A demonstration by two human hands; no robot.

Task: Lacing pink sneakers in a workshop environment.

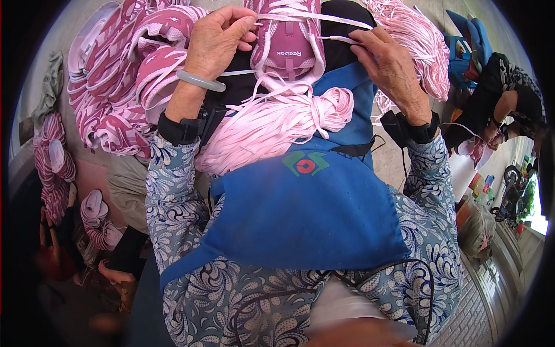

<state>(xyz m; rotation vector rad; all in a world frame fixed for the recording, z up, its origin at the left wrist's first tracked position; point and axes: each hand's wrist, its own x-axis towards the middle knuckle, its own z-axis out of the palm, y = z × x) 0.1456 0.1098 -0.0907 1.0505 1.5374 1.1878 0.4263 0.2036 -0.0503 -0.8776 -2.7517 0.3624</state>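
Note:
A maroon-pink sneaker [287, 45] with light pink trim lies across my lap at the top of the view, partly cut off by the upper edge. Pale pink shoelace [341, 19] crosses its eyelets and stretches off its right side. My right hand [390, 62] pinches this lace between thumb and fingers, right of the shoe. On the other side, my left hand [219, 43] has its fingertips pressed together on a short lace end beside the shoe's left edge. Below the shoe, a tied bundle of pink shoelaces [277, 124] rests on my blue apron [306, 214].
Left of me, many similar pink shoes [110, 75] lie heaped, with further stacks [56, 159] beyond. A second lace bundle [413, 49] lies at the upper right. Another person [506, 110] handles something pink at far right; a person's arm [118, 274] shows at lower left.

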